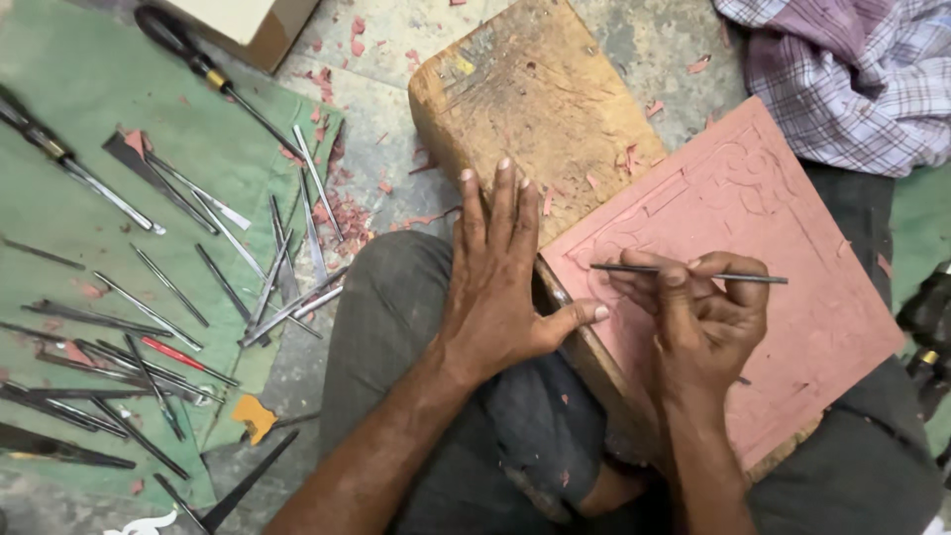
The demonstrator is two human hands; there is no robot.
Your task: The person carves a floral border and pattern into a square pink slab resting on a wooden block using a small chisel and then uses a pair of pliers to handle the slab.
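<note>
The left hand point(495, 287) lies flat, fingers spread, on a worn wooden block point(540, 109), its thumb touching the near edge of a pink carved slab point(792, 297). The right hand point(708, 317) curls over the slab, fingers clamped on a thin metal tool point(634, 268) held level. Left of the knee, chisels point(168, 317) crowd a green mat point(79, 129); bare floor shows above the block.

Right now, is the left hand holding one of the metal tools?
No, the left hand lies flat and empty on the wooden block; only the right hand holds a thin tool.
</note>
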